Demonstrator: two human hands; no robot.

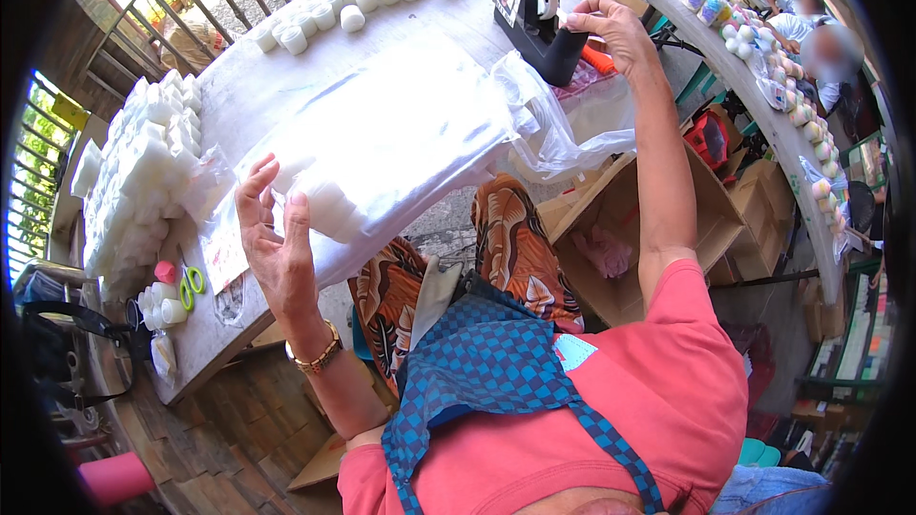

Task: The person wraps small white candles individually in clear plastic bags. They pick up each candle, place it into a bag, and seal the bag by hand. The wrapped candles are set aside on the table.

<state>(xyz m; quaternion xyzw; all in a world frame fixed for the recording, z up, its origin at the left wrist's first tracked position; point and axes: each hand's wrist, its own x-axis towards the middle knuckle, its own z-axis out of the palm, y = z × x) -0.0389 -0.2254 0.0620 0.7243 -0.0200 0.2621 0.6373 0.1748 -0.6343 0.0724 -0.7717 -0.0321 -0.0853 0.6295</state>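
At the far right of the table stands a black tape dispenser [539, 24] with a roll of tape in it. My right hand [611, 33] is at its front end, thumb and fingertips pinched together at the tape; the strip itself is too small to make out. Over the near side of the table, my left hand [277, 243] is raised with its fingers curved and apart. Just right of it lies a white, rounded bundle [329, 205] that looks wrapped in clear plastic, on a bright white plastic sheet [401, 124]. Glare hides the bundle's details.
White cup-shaped pieces [353, 19] line the table's far edge; more are piled [143, 181] at the left. Green-handled scissors [191, 286] lie near the left corner. Clear plastic bags [544, 124] hang by the dispenser, above an open cardboard box [620, 238]. People sit beyond another table [763, 124].
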